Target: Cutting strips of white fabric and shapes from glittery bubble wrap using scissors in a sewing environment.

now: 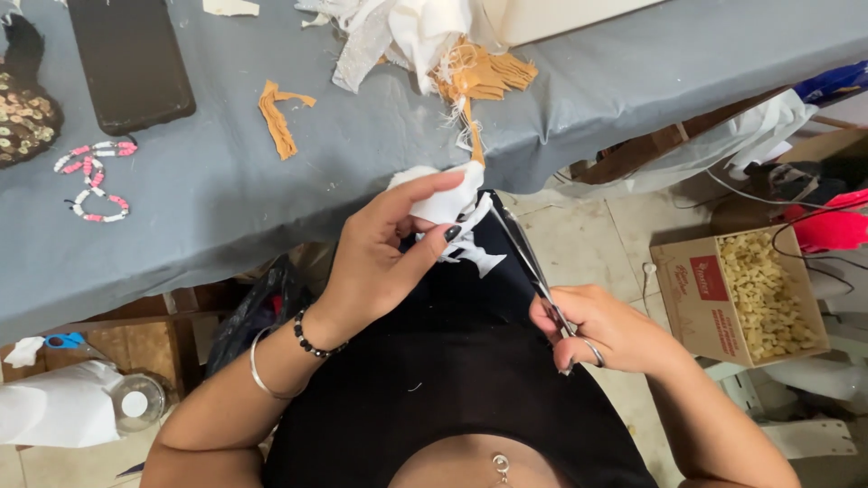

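Left hand point(380, 258): fingers pinching small white fabric scrap point(443, 203). Right hand point(601, 330): fingers closed through long steel scissors point(529, 262), blades at the scrap. Advisable: keep fabric taut, cut slowly.

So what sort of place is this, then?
Probably a small sewing or craft workshop. The hands hold scissors and a white cloth scrap, fabric offcuts litter the grey table, and a bead string lies there.
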